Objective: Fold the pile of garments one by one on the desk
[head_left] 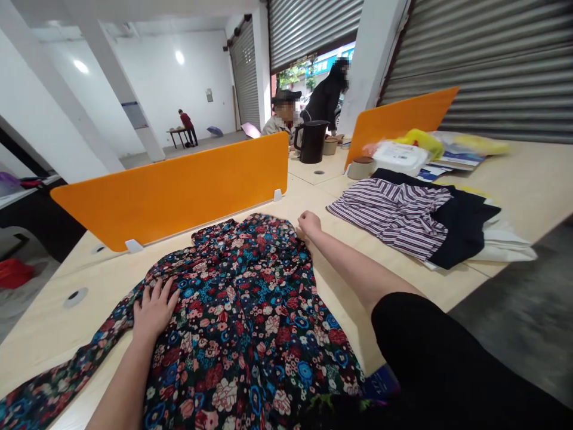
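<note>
Hands both on the flowery dress [250,310] spread out flat on the worktop [340,298], left hand [154,307] open and pressing down to keep the cloth from sliding, right hand [308,226] closed, pinching the far edge to pull it smooth.

One floral garment [242,310], one striped shirt [394,212], two orange dividers [179,191], one black jug [311,141].

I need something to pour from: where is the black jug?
The black jug stands far centre on the wooden table, just right of the nearer orange divider panel, beside a small brown pot.
</note>
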